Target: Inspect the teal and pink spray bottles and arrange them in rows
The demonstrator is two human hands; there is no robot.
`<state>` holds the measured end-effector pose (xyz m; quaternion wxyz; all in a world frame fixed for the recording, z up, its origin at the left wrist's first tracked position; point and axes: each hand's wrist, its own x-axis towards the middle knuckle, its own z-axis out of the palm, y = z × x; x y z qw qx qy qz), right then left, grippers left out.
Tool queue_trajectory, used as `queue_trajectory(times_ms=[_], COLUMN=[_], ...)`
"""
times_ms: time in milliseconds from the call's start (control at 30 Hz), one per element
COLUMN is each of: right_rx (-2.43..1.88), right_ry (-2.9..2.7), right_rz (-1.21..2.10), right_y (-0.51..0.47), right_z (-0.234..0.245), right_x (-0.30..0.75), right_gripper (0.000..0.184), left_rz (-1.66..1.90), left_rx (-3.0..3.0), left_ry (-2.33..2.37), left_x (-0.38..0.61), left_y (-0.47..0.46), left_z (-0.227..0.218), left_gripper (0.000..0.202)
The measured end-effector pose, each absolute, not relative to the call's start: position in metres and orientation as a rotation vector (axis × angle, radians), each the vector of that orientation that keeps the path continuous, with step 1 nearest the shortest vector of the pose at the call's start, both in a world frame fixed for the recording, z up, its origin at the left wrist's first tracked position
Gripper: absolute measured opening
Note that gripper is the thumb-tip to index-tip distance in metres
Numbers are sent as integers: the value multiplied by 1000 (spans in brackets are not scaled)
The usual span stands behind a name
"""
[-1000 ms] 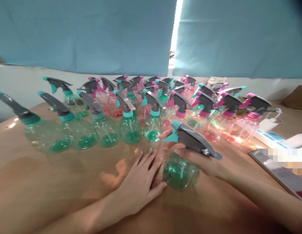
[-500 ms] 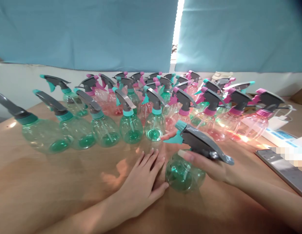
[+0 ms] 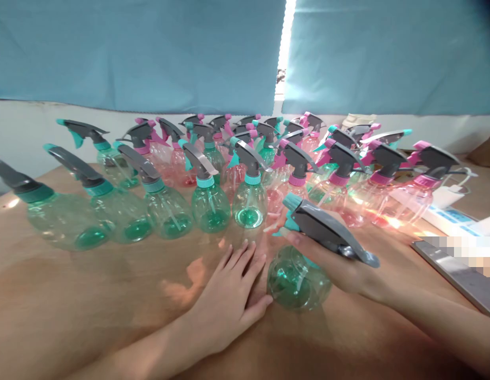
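My right hand [image 3: 339, 264] is wrapped round the neck of a green spray bottle [image 3: 296, 287] with a grey and teal trigger head, its fingers at the teal trigger. The bottle's nozzle points left and away from me. My left hand [image 3: 237, 295] lies flat on the wooden table [image 3: 150, 301], palm down and fingers apart, just left of that bottle. Beyond the hands stands a front row of spray bottles: several green ones, such as the green bottle [image 3: 249, 208] nearest my fingertips, and pink ones, such as the pink bottle [image 3: 349, 203], to the right.
More pink and green spray bottles crowd behind the front row. At the right lie a dark flat device [image 3: 452, 269], partly pixelated, and a white power strip [image 3: 450, 216] with a cable. Blue blinds [image 3: 150, 58] hang at the back, with a bright gap between them.
My right thumb has moved up from the bottle's body to its neck, and the fingers have drawn the trigger in toward the head. The left hand has stayed in place.
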<state>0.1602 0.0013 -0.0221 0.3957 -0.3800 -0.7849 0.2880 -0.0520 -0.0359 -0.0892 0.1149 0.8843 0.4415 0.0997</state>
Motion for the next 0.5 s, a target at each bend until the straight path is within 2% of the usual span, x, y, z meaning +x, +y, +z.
queue_trajectory(times_ms=[267,500], right_rx=[-937,-958], right_ry=[-2046,-1930], right_rz=[612,803], right_y=[1,1], right_z=[-14,-20], right_x=[162,160], right_gripper=[23,17], left_rz=[246,262], left_rx=[2601,2603], left_ry=[1309,1288], left_x=[-52,-53], left_y=[-35,-35], left_z=[-92,-92], left_gripper=[66,66])
